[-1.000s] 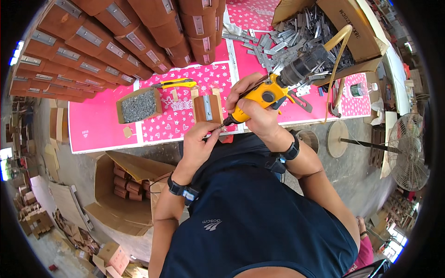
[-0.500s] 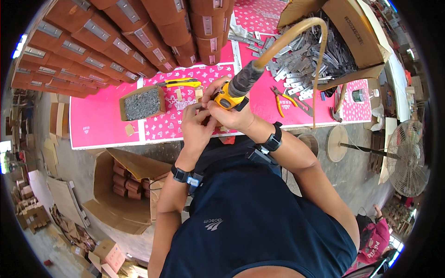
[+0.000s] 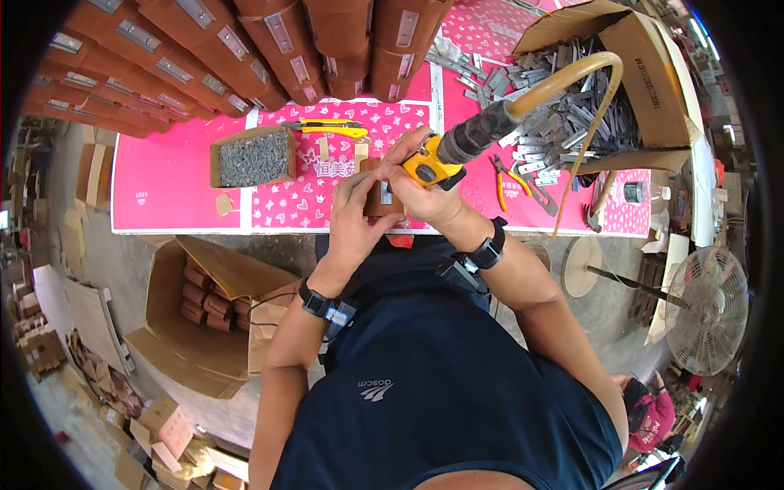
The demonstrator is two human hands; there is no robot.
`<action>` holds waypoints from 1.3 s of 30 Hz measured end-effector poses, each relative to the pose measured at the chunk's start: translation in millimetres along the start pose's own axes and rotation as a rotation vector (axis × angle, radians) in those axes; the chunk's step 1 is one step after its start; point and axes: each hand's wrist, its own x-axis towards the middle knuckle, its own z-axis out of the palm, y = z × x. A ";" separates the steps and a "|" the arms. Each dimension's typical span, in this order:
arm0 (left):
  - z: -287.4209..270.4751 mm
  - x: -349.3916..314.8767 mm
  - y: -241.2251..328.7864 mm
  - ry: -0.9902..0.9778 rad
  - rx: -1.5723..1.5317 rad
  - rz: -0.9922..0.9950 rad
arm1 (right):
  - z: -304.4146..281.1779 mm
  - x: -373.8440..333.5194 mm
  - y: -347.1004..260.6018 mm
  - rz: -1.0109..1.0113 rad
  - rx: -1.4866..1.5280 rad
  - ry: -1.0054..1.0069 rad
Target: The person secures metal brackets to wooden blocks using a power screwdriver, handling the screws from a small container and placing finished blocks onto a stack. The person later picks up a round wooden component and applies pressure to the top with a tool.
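My right hand (image 3: 426, 202) is wrapped round a yellow and black hand-held power tool (image 3: 438, 162), with a tan hose (image 3: 563, 69) rising from its taped end. Under my hands, at the table's near edge, lies a small reddish-brown curved tile (image 3: 373, 204) with a short metal plate (image 3: 385, 193) on it. The fingers of my left hand (image 3: 353, 219) grip that tile, thumb along its near side and fingertips at its far left. My right fingertips hide the tile's far right part. The tool's tip cannot be made out.
An open box of small screws (image 3: 255, 159) stands left, with a yellow utility knife (image 3: 331, 128) behind it. Stacked brown tiles (image 3: 278, 49) rise at the back left. Right are pliers (image 3: 513, 184), a hammer (image 3: 599, 208) and a carton (image 3: 661, 90) spilling metal strips (image 3: 563, 106).
My left fingers have spread from a pinch near my right fingertips to a grip along the tile, whose metal plate now shows. My right hand still holds the tool. The whole view has shifted slightly.
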 end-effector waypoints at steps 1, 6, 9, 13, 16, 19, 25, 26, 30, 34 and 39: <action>0.6 0.6 -0.3 0.002 -0.001 -0.007 | 0.6 -0.9 1.0 0.007 -0.040 0.003; 3.5 -3.4 -1.1 0.016 0.018 0.003 | 6.6 0.8 -0.4 0.066 -0.088 0.008; 2.9 -1.7 -3.6 -0.015 0.034 -0.008 | 1.8 0.0 1.7 0.019 -0.107 -0.132; -27.1 16.0 4.1 -0.063 -0.048 0.068 | -12.6 -15.1 -3.2 -0.069 0.080 -0.015; -55.2 36.7 -33.5 0.155 0.209 -0.008 | -36.5 -28.7 -25.1 -0.142 0.033 0.135; -97.1 72.6 -68.5 0.208 0.564 -0.139 | -57.2 -49.8 -21.2 -0.017 -0.098 0.266; -129.0 99.3 -107.5 -0.105 0.462 -0.302 | -82.0 -90.1 4.8 0.081 -0.221 0.369; -129.2 101.1 -112.9 -0.057 0.442 -0.287 | -81.7 -92.7 7.0 0.074 -0.232 0.390; -125.5 94.3 -115.4 -0.145 0.682 -0.179 | -77.0 -94.5 4.1 0.069 -0.208 0.426; -124.2 98.1 -114.0 -0.219 0.689 -0.302 | -76.7 -91.5 5.3 0.027 -0.303 0.419; -122.9 90.6 -121.8 -0.203 0.654 -0.290 | -79.2 -94.5 5.2 0.086 -0.351 0.357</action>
